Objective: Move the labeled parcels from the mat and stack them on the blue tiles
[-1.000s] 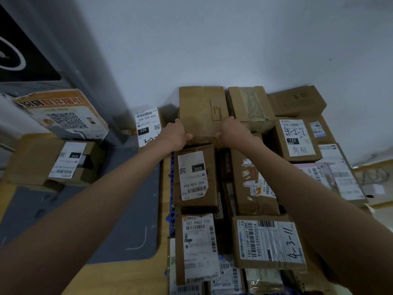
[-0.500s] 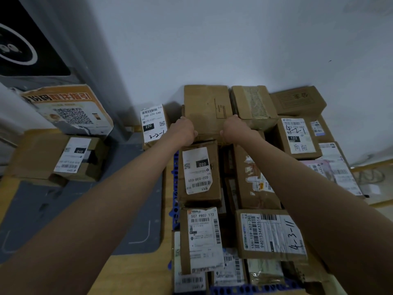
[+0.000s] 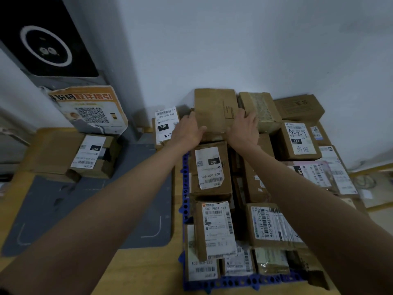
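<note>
A plain brown parcel stands on top of the stack at the back, near the wall. My left hand grips its near left corner and my right hand grips its near right corner. Many labeled parcels lie packed on the blue tiles, among them one marked 032 and one marked 507. A grey mat lies to the left with a parcel marked 010 at its far edge. A parcel marked 220 stands between mat and stack.
A poster with a QR code leans against a grey pillar at the back left. The white wall closes off the far side. The wooden floor shows between mat and tiles. Cables lie on the floor at the far right.
The view has tilted and drawn back a little. Both hands stay on the top brown parcel, with fingers now spread wider on its near corners.
</note>
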A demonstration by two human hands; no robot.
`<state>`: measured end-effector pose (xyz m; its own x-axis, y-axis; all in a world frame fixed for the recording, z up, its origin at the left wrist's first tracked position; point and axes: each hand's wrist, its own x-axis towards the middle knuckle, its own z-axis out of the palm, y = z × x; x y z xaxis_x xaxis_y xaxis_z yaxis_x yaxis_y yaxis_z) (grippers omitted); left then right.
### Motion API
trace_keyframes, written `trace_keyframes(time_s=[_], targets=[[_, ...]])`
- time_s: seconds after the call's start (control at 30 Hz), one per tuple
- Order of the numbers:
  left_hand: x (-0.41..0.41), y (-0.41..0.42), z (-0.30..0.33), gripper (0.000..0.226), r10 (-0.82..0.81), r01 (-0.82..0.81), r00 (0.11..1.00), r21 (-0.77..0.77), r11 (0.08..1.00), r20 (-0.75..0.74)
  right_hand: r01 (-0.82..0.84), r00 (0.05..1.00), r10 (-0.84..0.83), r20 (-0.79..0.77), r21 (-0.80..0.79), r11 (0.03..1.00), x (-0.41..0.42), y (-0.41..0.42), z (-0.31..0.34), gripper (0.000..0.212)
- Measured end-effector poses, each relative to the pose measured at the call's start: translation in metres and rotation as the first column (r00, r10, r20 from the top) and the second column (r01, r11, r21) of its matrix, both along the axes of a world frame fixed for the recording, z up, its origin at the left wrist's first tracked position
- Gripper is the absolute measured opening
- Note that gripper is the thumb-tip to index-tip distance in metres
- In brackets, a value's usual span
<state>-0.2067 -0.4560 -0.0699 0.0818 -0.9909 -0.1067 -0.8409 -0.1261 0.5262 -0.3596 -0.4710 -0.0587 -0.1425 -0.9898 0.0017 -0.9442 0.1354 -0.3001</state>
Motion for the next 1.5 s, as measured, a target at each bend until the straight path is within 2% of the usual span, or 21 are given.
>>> trace_keyframes(time_s=[0.1,0.17,0.27,0.37,0.43,0.57,0.77,1.0,1.1,1.23,1.37,1.43,1.5], targets=[[0.041,0.008,0.004,0.053,0.045,-0.048,0.998,-0.085,0.995,-0.043,-0.024,1.000,0.024,0.003,-0.133,0.991,0.028,0.004,0.013,0.053],[0.070,0.013,-0.002,0.049,0.097,-0.101,0.994,-0.077,0.992,-0.059,-0.124,0.989,0.135,0.057,-0.174,0.977,0.057,0.007,0.020,0.049],[0.103,0.021,-0.016,0.044,0.163,-0.162,0.982,0.017,0.987,-0.096,-0.303,0.930,0.311,0.198,-0.069,0.950,0.101,0.011,0.018,0.042],[0.124,0.025,-0.031,0.039,0.180,-0.160,0.971,0.128,0.979,-0.160,-0.392,0.898,0.358,0.258,0.097,0.915,0.130,0.012,0.001,0.050],[0.132,0.026,-0.040,0.038,0.145,-0.110,0.973,0.193,0.975,-0.180,-0.390,0.907,0.352,0.230,0.143,0.910,0.140,0.010,-0.013,0.052],[0.142,0.028,-0.052,0.037,0.028,0.024,0.967,0.198,0.980,-0.254,-0.313,0.942,0.275,0.190,0.211,0.926,0.151,0.004,-0.038,0.072],[0.152,0.030,-0.058,0.057,-0.046,0.160,0.899,0.229,0.960,-0.436,-0.221,0.958,0.163,0.234,0.246,0.944,0.162,0.001,-0.060,0.092],[0.150,0.046,-0.043,0.060,0.002,0.112,0.837,0.176,0.978,-0.548,-0.228,0.913,0.114,0.392,0.258,0.939,0.163,0.010,-0.057,0.096],[0.151,0.059,-0.032,0.052,0.015,0.080,0.829,0.144,0.986,-0.559,-0.236,0.889,0.115,0.443,0.227,0.945,0.157,0.021,-0.046,0.097],[0.152,0.075,-0.012,0.037,0.019,0.040,0.845,0.097,0.994,-0.534,-0.294,0.890,0.197,0.411,0.188,0.937,0.149,0.037,-0.023,0.100],[0.162,0.088,0.017,0.062,0.027,-0.055,0.910,-0.056,0.997,-0.414,-0.409,0.852,0.305,0.425,0.176,0.895,0.136,0.057,0.009,0.097],[0.167,0.095,0.032,0.083,0.029,-0.072,0.936,-0.108,0.992,-0.351,-0.477,0.803,0.341,0.489,0.182,0.860,0.127,0.070,0.029,0.082],[0.170,0.103,0.045,0.100,0.004,-0.030,0.951,-0.081,0.996,-0.310,-0.536,0.751,0.367,0.549,0.183,0.824,0.114,0.085,0.048,0.056]])
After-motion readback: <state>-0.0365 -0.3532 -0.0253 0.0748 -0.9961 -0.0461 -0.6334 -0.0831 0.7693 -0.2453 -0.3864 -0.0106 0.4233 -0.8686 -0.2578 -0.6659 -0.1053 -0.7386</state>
